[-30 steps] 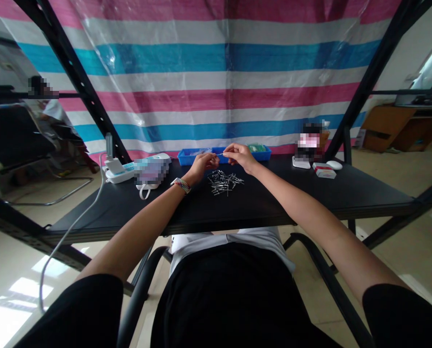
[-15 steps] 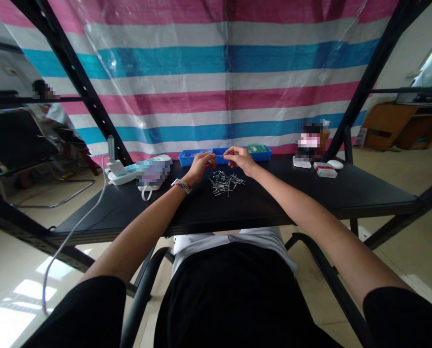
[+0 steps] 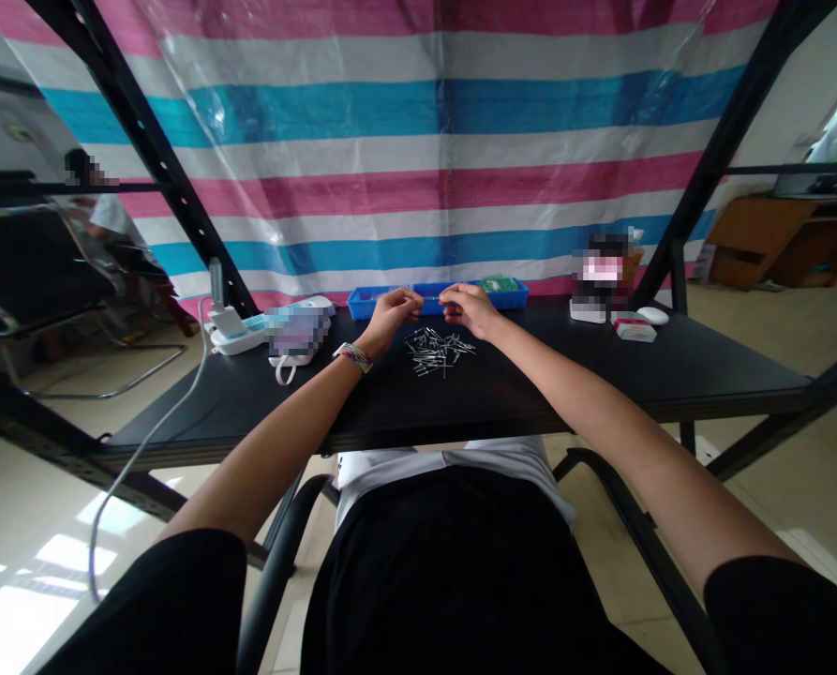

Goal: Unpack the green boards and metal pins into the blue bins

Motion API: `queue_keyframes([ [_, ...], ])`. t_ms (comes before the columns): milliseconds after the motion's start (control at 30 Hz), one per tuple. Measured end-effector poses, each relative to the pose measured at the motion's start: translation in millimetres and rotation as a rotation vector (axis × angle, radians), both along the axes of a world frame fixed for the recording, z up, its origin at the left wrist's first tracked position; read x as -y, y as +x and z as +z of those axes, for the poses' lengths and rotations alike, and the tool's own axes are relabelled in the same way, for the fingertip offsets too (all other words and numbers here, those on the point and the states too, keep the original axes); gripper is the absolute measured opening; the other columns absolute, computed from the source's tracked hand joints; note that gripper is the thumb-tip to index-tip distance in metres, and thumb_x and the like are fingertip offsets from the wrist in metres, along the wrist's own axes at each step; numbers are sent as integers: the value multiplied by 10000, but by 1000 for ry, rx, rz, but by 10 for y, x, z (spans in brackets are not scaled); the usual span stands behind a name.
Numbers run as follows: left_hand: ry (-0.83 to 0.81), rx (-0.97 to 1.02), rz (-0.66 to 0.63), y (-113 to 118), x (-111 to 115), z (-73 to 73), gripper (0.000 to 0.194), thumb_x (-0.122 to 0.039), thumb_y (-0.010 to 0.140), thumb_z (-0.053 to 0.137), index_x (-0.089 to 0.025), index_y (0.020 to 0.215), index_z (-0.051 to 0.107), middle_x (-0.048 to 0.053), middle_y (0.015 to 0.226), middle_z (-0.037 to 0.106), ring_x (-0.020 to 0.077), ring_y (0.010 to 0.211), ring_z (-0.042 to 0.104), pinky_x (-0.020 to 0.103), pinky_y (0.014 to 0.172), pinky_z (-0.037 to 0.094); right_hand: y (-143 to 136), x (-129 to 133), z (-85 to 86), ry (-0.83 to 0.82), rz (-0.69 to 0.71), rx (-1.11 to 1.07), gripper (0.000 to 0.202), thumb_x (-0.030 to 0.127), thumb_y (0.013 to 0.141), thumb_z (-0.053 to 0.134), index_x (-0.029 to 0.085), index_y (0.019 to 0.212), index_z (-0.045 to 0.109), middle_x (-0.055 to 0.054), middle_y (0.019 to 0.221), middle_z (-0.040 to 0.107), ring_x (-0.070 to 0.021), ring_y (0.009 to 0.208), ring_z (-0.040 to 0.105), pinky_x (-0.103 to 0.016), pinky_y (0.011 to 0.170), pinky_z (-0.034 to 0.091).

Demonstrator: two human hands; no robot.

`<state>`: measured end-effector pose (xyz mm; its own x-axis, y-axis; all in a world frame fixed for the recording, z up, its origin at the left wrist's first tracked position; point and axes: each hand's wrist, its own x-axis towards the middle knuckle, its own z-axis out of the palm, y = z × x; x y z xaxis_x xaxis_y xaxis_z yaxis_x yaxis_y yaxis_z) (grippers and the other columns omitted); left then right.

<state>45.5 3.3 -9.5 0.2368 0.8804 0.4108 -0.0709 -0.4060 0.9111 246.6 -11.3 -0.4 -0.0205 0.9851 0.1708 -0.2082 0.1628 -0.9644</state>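
Over the far half of the black table, my left hand (image 3: pixel 394 312) and my right hand (image 3: pixel 469 307) face each other with fingertips a short way apart. Both are closed in a pinch. A thin, light-coloured rod (image 3: pixel 431 299) spans the gap between them; it looks like a pop rivet, though its ends are hidden by my fingers. Just below the hands lies a loose pile of silver pop rivets (image 3: pixel 438 352). Behind the fingers stands a long blue tray (image 3: pixel 368 308), with a green packet (image 3: pixel 498 283) in its right part and clear plastic in its left.
A white power strip (image 3: pixel 239 339) and a blurred-out pouch (image 3: pixel 298 336) lie to the left, a grey cable (image 3: pixel 147 441) hanging over the edge. A small red-and-white box (image 3: pixel 635 329) and a white mouse (image 3: pixel 652 316) sit at the right. Black shelf posts frame both sides.
The rod between my hands shows a little more clearly, and my right hand's fingers have curled slightly. The view has shifted slightly; the pile looks the same.
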Motion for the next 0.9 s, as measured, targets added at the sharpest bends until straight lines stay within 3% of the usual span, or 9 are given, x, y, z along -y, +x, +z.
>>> queue_keyframes([
  [333, -90, -6, -17, 19, -57, -3, 401, -536, 858, 818, -166, 775, 688, 53, 752, 669, 157, 718, 645, 272, 690, 545, -10, -12, -25, 103, -43, 72, 195, 132, 748, 857, 192, 803, 680, 37, 729, 680, -98, 614, 629, -204, 550, 558],
  [667, -27, -23, -4, 9, -86, -46, 574, -682, 678, 939, -165, 749, 700, 51, 779, 680, 159, 750, 631, 274, 695, 530, -20, 19, -6, 69, -79, 85, 152, 76, 802, 784, 191, 817, 686, 38, 734, 674, -88, 586, 617, -196, 531, 551],
  [900, -2, -41, 16, 5, -112, -68, 562, -641, 628, 975, -162, 782, 724, 43, 774, 690, 160, 749, 626, 285, 704, 535, -9, 15, -5, 3, -63, 42, 127, 124, 865, 757, 189, 821, 657, 25, 759, 699, -89, 583, 637, -199, 531, 562],
])
